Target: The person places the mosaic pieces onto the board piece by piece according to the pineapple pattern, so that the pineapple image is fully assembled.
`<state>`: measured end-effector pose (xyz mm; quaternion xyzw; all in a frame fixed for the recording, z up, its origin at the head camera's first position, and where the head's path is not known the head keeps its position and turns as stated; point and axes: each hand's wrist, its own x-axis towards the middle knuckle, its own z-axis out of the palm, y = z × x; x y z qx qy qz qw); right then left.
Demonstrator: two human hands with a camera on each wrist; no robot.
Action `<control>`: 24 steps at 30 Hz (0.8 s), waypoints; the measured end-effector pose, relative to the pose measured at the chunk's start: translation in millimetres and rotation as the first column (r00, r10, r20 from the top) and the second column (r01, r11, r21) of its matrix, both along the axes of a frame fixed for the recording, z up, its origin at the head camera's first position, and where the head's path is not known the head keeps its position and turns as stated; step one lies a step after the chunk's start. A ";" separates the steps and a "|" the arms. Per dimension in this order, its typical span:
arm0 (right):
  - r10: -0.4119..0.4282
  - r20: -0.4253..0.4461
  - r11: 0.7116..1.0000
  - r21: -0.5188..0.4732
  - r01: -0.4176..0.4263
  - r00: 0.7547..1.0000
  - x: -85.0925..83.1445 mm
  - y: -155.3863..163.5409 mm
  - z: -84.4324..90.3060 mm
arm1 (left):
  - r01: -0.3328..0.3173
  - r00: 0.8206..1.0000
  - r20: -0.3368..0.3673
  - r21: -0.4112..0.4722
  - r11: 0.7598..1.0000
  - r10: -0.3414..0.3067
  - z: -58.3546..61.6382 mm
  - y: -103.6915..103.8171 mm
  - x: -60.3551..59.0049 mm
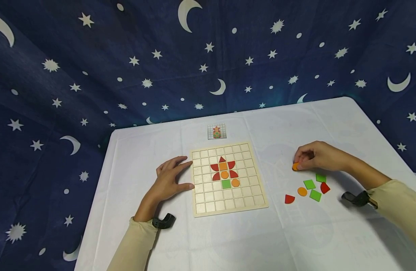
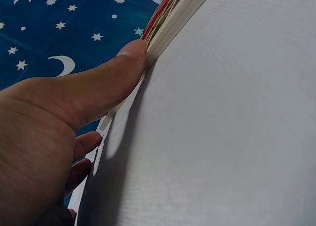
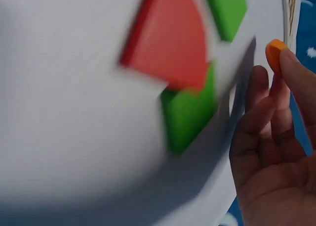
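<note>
A cream grid board (image 1: 208,196) lies on the white cloth, with red, orange and green pieces set in its squares. My left hand (image 1: 168,180) touches the board's left edge with the thumb and a finger, both fairly straight; the thumb also shows against the board's side (image 2: 170,35) in the left wrist view. Over to the right, my right hand (image 1: 318,156) pinches an orange round piece (image 3: 274,55) between thumb and fingertips. Just below that hand lie loose green squares (image 1: 315,195), red quarter-circles (image 1: 289,199) and an orange disc (image 1: 302,191).
A small card (image 1: 216,131) with a coloured pattern on a grid lies behind the board. White cloth covers the table (image 1: 154,146). A dark blue curtain (image 1: 181,56) with moons and stars hangs behind it.
</note>
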<state>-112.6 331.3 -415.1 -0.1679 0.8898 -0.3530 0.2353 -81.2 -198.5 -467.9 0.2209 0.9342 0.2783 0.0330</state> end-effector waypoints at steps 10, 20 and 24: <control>0.003 0.106 0.990 -0.139 0.012 0.994 -5.7 -61.0 -6.2 | 0.001 1.000 0.001 -0.006 1.000 -0.001 0.1 -0.1 -0.2; 0.076 0.148 0.963 -0.268 -0.034 0.986 -2.4 -122.8 -11.2 | 0.002 1.000 0.000 -0.009 1.000 -0.002 0.2 0.6 -0.3; 0.079 0.134 0.958 -0.283 -0.038 0.988 -0.6 -145.7 -13.2 | 0.000 1.000 -0.004 -0.013 1.000 0.000 -0.2 0.5 -0.1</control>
